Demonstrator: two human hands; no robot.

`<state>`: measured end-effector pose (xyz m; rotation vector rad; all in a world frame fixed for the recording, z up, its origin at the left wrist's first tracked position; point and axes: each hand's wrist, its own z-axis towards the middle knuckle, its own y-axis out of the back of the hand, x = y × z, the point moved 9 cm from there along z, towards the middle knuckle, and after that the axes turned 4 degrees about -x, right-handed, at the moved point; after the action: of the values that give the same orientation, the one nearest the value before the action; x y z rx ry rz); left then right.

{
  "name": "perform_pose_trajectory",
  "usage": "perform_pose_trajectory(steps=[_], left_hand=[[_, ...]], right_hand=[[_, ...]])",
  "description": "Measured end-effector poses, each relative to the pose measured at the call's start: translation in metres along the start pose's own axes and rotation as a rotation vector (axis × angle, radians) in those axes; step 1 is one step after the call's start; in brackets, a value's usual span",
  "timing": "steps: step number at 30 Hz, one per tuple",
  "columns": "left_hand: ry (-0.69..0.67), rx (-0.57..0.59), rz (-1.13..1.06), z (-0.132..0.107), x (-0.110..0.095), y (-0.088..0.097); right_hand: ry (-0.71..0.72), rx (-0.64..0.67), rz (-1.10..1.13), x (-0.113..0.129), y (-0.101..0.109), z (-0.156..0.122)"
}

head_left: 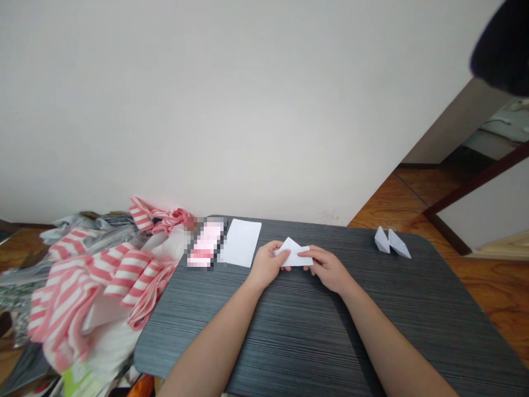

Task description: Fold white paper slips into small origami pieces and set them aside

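A small folded piece of white paper (294, 255) with a pointed top is held between both hands above the middle of the table. My left hand (268, 263) pinches its left side, thumb on the near face and fingers behind. On the other side, my right hand (328, 267) grips the right corner, its thumb or a finger lying on the face. To the left lies a stack or sheet of plain white paper (243, 242). At the far right of the table stands a folded white paper shape (390, 242) with two pointed wings.
The dark wood-grain table (297, 342) meets a pale wall (248, 110). A blurred-out pink and white object (206, 242) lies at its left end. Red-and-white striped cloth (103, 275) and plastic bags are heaped left of the table. Wooden floor (384, 201) shows at right.
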<state>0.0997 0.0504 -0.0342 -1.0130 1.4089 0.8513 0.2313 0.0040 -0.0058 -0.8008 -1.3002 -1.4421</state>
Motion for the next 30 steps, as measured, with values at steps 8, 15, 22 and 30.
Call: perform_pose_trajectory(steps=[8, 15, 22, 30], left_hand=[[-0.008, 0.042, 0.03, 0.001, -0.001, -0.001], [-0.05, 0.122, 0.035, -0.002, -0.009, -0.005], [-0.05, 0.143, -0.034, -0.004, -0.014, -0.009], [-0.112, 0.157, -0.124, -0.01, -0.022, -0.012]], right_hand=[[-0.026, -0.004, -0.059, -0.006, 0.003, 0.001], [-0.073, -0.072, 0.019, -0.005, 0.007, 0.0], [-0.092, -0.106, 0.034, -0.004, 0.01, 0.0], [-0.12, -0.197, 0.02, -0.01, 0.02, -0.001]])
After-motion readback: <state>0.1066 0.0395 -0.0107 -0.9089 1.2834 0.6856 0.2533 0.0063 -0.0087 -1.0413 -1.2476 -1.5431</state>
